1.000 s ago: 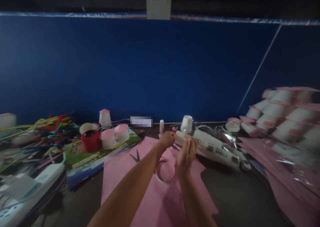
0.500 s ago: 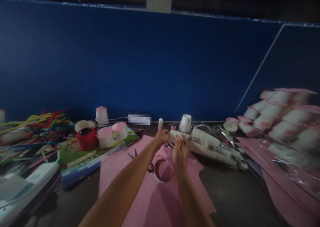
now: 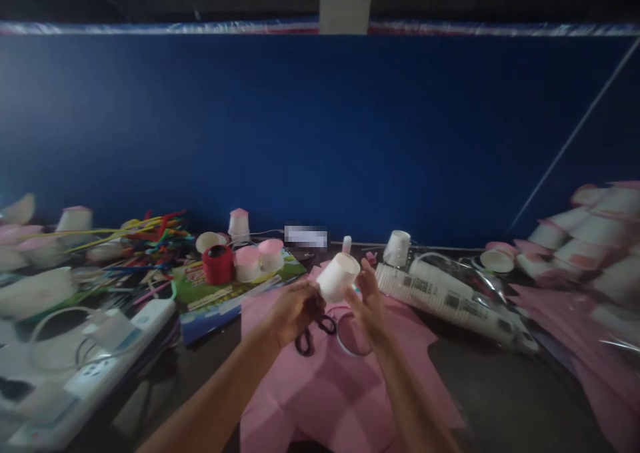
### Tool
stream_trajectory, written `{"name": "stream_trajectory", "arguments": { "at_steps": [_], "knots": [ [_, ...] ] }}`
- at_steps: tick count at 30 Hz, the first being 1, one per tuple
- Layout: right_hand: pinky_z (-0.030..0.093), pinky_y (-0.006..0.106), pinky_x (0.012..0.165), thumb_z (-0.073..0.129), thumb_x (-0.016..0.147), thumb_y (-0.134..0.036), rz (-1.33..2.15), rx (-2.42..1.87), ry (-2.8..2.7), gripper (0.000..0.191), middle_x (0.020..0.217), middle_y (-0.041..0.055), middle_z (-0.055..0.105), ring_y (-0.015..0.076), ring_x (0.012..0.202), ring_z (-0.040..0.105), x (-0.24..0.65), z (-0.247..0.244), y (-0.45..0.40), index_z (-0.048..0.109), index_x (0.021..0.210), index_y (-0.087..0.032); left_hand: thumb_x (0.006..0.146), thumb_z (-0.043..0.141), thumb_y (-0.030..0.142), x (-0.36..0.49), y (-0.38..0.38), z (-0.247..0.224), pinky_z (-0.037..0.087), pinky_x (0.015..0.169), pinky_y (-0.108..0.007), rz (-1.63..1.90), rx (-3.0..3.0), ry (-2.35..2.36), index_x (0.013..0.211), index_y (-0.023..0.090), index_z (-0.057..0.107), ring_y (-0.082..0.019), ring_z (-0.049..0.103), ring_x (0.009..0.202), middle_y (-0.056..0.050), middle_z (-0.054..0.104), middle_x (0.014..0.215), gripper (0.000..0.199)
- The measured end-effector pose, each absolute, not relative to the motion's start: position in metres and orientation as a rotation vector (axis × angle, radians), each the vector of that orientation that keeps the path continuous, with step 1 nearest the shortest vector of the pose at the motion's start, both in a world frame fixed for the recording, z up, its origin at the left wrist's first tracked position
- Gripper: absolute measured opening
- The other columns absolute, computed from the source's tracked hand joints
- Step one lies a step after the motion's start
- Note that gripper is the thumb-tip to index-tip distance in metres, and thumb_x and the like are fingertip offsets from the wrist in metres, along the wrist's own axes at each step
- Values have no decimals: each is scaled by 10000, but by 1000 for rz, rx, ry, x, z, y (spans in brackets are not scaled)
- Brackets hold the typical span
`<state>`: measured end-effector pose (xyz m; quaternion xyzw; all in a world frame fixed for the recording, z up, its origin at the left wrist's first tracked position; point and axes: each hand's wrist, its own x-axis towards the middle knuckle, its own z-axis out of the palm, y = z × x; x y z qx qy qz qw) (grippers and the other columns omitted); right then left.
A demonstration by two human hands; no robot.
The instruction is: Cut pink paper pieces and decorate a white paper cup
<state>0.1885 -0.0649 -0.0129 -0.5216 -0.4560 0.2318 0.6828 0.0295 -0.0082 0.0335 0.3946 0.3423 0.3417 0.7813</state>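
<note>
Overall, the dark desk [image 3: 490,390] runs up to a wide blue panel [image 3: 300,140], with a pale post [image 3: 345,3] above its top edge and gloom beyond. Pink paper [image 3: 325,390] covers the desk's middle; just above it, the left hand [image 3: 299,308] has its fingers curled against the base of a white cup [image 3: 334,280]. The fingers of the right hand [image 3: 370,310] are loosely spread beside the cup's rim; whether they touch it, I cannot tell. The left hand hides the blades of the scissors [image 3: 304,344]. The cup pile [image 3: 575,243] is cut off at right, and the clutter at far left is blurred.
</note>
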Motion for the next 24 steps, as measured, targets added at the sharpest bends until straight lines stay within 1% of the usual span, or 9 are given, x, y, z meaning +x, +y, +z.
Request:
{"name": "stream_trajectory", "arguments": {
  "at_steps": [2, 5, 7, 8, 10, 13, 16, 19, 24],
  "knots": [
    [526, 422, 881, 644, 810, -478, 620, -1096, -1068, 706, 1213, 134, 659, 280, 1087, 643, 184, -12, -67, 402, 1412, -199, 738, 687, 249, 22, -17, 32, 485, 604, -264, 684, 1014, 768, 799, 133, 608, -123, 583, 587, -42, 614, 709, 154],
    [515, 425, 886, 641, 819, -460, 520, -1206, -1219, 496, 1138, 134, 693, 284, 1014, 658, 180, -7, -73, 590, 1218, -170, 685, 763, 297, 13, -20, 31, 502, 796, -329, 847, 1392, 841, 1081, 158, 627, -219, 638, 921, -118, 656, 1066, 441],
    [507, 422, 897, 641, 817, -456, 414, -1310, -1335, 454, 1135, 132, 695, 291, 1028, 648, 174, -4, -77, 625, 1166, -166, 630, 807, 304, 7, -18, 28, 461, 933, -362, 904, 1573, 752, 1189, 189, 590, -270, 565, 1139, -127, 609, 1235, 610],
    [512, 413, 890, 633, 823, -451, 398, -1334, -1396, 446, 1137, 129, 695, 290, 1031, 647, 169, -4, -79, 625, 1167, -168, 627, 809, 310, 4, -17, 26, 449, 959, -369, 890, 1624, 691, 1200, 191, 581, -279, 544, 1172, -124, 606, 1247, 629],
    [528, 385, 868, 610, 840, -427, 430, -1325, -1516, 426, 1137, 121, 697, 277, 1027, 655, 160, -4, -82, 612, 1184, -176, 646, 792, 324, -2, -15, 19, 476, 909, -361, 834, 1663, 629, 1169, 175, 581, -269, 578, 1094, -110, 644, 1155, 584],
    [523, 386, 899, 597, 845, -362, 409, -1313, -1615, 374, 1135, 118, 694, 268, 1044, 653, 152, -7, -85, 606, 1174, -184, 651, 773, 341, -13, -6, 9, 504, 757, -325, 826, 1642, 710, 1117, 165, 587, -231, 617, 896, -72, 666, 989, 532],
    [516, 417, 922, 581, 849, -335, 250, -1358, -1572, 336, 1108, 132, 689, 268, 1035, 649, 156, -9, -84, 610, 1139, -168, 674, 745, 361, -25, 6, 6, 487, 794, -318, 1029, 1631, 837, 1127, 175, 586, -213, 607, 901, -58, 654, 996, 515],
    [536, 406, 881, 570, 855, -334, 144, -1376, -1537, 317, 1048, 131, 693, 256, 982, 659, 162, -10, -82, 614, 1113, -156, 700, 714, 376, -35, 14, 5, 480, 808, -319, 1190, 1553, 873, 1117, 169, 581, -205, 598, 911, -62, 641, 1010, 485],
    [546, 395, 822, 567, 843, -302, 94, -1444, -1514, 229, 939, 103, 715, 244, 890, 671, 164, -18, -77, 664, 1011, -180, 696, 704, 351, -39, 15, -5, 467, 779, -299, 1282, 1488, 1049, 1101, 170, 583, -196, 593, 889, -57, 638, 985, 459]
  ]
}}
